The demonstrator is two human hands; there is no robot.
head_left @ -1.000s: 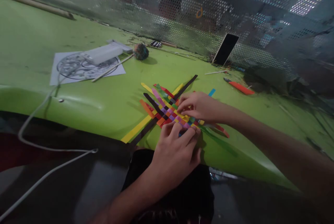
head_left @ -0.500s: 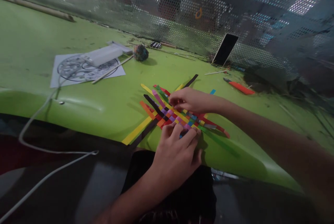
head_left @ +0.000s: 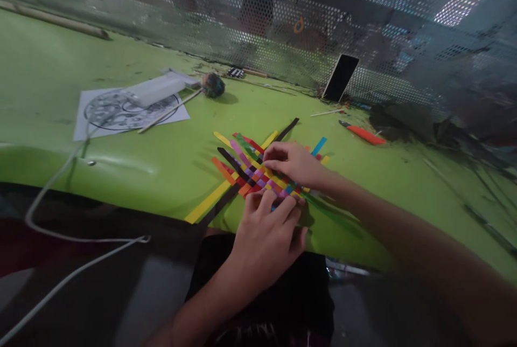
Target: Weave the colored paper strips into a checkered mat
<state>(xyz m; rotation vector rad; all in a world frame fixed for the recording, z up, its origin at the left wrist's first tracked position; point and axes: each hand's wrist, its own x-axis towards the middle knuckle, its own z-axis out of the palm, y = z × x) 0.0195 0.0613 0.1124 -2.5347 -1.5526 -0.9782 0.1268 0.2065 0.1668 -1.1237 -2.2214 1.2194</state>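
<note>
A small woven mat of colourful flat strips (head_left: 264, 179), likely paper, lies on the green tabletop with loose strip ends fanning out. My left hand (head_left: 269, 236) rests on its near edge. Those fingers are bent and apart, fingertips pressing on the weave, and the thumb stands off to the right. Over the far side of the mat is my right hand (head_left: 297, 164), thumb and forefinger pinched together at a strip; the exact grip is partly hidden. A long yellow strip (head_left: 208, 202) and a black strip (head_left: 220, 204) point toward the table's front edge.
Back left, a printed sheet (head_left: 83, 120) lies under a white box-like device (head_left: 155, 92) with a cable. A dark ball (head_left: 212, 85) and a thin stick (head_left: 169, 111) are close by. A phone (head_left: 341, 77) leans against the perforated screen, near a red-handled cutter (head_left: 365, 134).
The right hand has shifted slightly over the weave, and its fingers are less tucked down. The left hand keeps its place on the mat. The whole view has moved a little.
</note>
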